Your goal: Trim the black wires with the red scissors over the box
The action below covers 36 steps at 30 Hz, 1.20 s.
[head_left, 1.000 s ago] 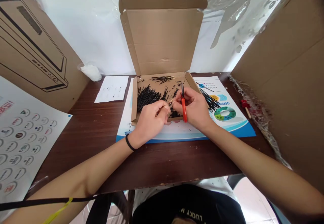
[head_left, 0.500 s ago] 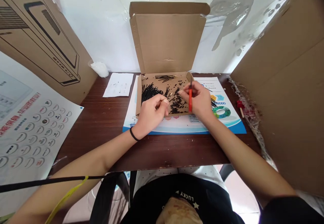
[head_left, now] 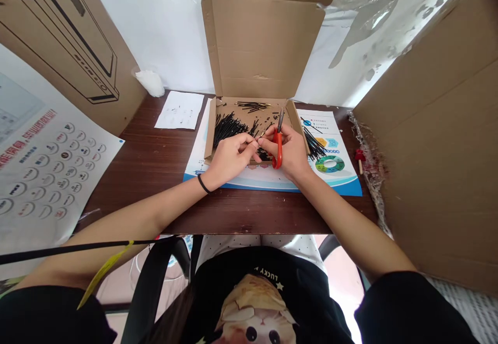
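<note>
An open cardboard box (head_left: 210, 131) lies on a printed sheet. In it are a dense bunch of thin black sticks (head_left: 229, 126), a smaller row of sticks (head_left: 252, 106) at the back and small black bits. Over the front of the box, my left hand (head_left: 233, 158) has thumb and forefinger pinched together; what lies between them is too small to name. My right hand (head_left: 290, 152) holds red-handled scissors (head_left: 277, 149), blades pointing up and away, while its fingertips meet my left fingertips. More black sticks (head_left: 314, 144) lie right of the box.
The box's raised lid (head_left: 264, 43) stands behind. A white paper (head_left: 179, 110) with small dark bits lies back left, near a white plastic bundle (head_left: 151, 82). A small red object (head_left: 360, 155) lies at right. Large cardboard panels (head_left: 439, 126) flank the table.
My right hand has moved left with the scissors, and its fingertips now touch my left hand's. The view has shifted, so the table sits higher in the picture.
</note>
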Tool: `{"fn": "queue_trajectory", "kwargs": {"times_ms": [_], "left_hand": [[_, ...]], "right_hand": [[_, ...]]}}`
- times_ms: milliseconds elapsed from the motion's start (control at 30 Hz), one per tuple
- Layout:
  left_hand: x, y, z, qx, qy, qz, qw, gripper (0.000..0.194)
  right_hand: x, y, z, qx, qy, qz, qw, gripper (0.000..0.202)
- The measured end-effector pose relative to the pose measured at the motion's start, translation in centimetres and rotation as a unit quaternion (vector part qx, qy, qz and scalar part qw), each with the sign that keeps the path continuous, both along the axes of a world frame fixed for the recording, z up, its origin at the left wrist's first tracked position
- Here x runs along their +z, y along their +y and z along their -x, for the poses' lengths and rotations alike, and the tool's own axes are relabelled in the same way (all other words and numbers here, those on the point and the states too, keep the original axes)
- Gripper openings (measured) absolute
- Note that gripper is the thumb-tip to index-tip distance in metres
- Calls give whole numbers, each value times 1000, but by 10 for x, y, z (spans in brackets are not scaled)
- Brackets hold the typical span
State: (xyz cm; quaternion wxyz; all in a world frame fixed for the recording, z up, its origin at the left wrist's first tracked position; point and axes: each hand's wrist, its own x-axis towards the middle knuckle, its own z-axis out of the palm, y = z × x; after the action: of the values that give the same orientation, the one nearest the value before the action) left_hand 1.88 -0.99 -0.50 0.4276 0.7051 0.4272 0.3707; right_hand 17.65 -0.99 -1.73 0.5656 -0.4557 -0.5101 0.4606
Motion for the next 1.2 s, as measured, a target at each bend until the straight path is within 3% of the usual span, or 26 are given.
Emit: {"fn": "queue_trajectory", "kwargs": {"times_ms": [433, 567, 700, 1000, 1133, 1200], "left_hand": [[7, 2, 3, -42, -64, 75, 994, 17], [7, 3, 2, -39, -50, 76, 995, 18], [7, 1, -1, -41, -21, 46, 998, 22], [3, 3, -2, -16, -9, -25, 1000, 17], [4, -3, -1, -29, 0, -95, 995, 18], [6, -6, 0, -67, 23, -126, 990, 19]], "right_hand": [[0, 1, -13, 35, -137, -132, 981, 23], [-1, -2, -11, 11, -181, -144, 973, 16], [0, -4, -4, -53, -231, -147, 960, 17], [6, -1, 6, -96, -232, -163, 954, 17], [5, 10, -6, -130, -237, -174, 947, 19], [6, 18, -16, -199, -220, -144, 944, 19]]}}
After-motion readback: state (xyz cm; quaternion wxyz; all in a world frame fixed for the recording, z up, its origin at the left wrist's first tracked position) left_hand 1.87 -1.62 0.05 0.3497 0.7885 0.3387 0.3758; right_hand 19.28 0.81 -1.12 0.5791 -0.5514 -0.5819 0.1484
